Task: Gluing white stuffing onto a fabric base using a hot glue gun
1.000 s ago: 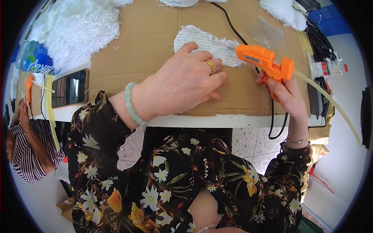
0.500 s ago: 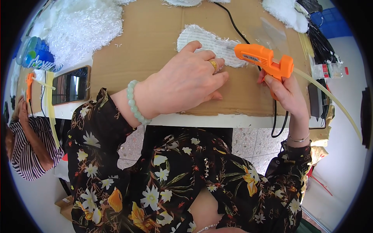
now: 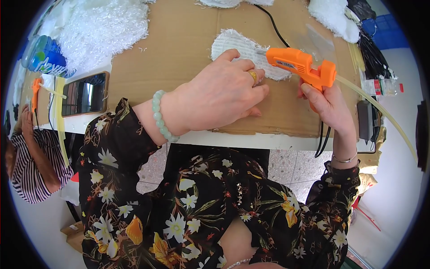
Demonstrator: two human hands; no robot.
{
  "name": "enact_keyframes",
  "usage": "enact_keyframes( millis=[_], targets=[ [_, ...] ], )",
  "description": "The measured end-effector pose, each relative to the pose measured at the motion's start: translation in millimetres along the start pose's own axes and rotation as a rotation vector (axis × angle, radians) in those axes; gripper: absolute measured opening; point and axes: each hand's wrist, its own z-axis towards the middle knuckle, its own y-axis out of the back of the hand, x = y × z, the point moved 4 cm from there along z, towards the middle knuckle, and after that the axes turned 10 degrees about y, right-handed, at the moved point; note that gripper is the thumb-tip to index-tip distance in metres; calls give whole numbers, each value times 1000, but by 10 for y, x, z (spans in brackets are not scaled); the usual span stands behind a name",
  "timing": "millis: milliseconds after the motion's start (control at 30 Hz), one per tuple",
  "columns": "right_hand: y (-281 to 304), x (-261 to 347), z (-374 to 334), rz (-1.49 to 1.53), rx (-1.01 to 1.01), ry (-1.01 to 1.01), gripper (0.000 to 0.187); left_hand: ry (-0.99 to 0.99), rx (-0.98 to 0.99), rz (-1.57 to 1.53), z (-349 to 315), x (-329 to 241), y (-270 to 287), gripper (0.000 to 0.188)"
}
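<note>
A white, rough-edged piece of fluffy fabric (image 3: 234,41) lies backing side up on the cardboard. My left hand (image 3: 226,92) rests over its near edge, fingers spread, the fingertips on or close to the fabric. In my right hand (image 3: 329,105) is an orange hot glue gun (image 3: 298,62), gripped by the handle. Its nozzle points left and sits over the fabric's middle, just beyond my left fingers; whether it touches cannot be made out. A long, pale glue stick (image 3: 380,107) trails from the gun's back end.
Brown cardboard (image 3: 165,49) covers the table. White fluffy fabric (image 3: 103,33) is heaped at the far left, above a phone (image 3: 85,94) and a blue-labelled bottle (image 3: 45,56). A black cord (image 3: 273,22) runs behind the gun. Another person's arm (image 3: 42,152) shows at left.
The gun's nozzle has shifted slightly left and away from me over the fabric. My left hand keeps its place on the piece; the whole view has shifted a little.
</note>
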Motion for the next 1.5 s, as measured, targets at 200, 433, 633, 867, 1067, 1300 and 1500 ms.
enact_keyframes(
  millis=[200, 433, 633, 867, 1067, 1300, 1500],
  targets=[
    [-30, 48, 77, -38, 18, 63, 23, -2, 27, 8, 2, 0, -7, 29],
    [-23, 58, 76, -103, 20, 59, 22, -14, 11, 11, -2, -5, -14, 29],
    [31, 29, -15, -106, 40, 27, 18, -15, 6, 0, -10, -5, -28, 30],
    [117, -23, -140, -102, 0, -14, 19, -12, 7, -1, -8, 5, -33, 29],
    [180, -67, -231, -101, -45, -22, 21, -10, 7, -7, -10, 11, -32, 29],
    [158, -18, -200, -20, -42, -46, 28, -12, 2, -24, -11, 13, -39, 29],
    [170, -85, -183, -26, 25, -120, 31, -9, 1, -27, -15, -1, -21, 29]
  ],
)
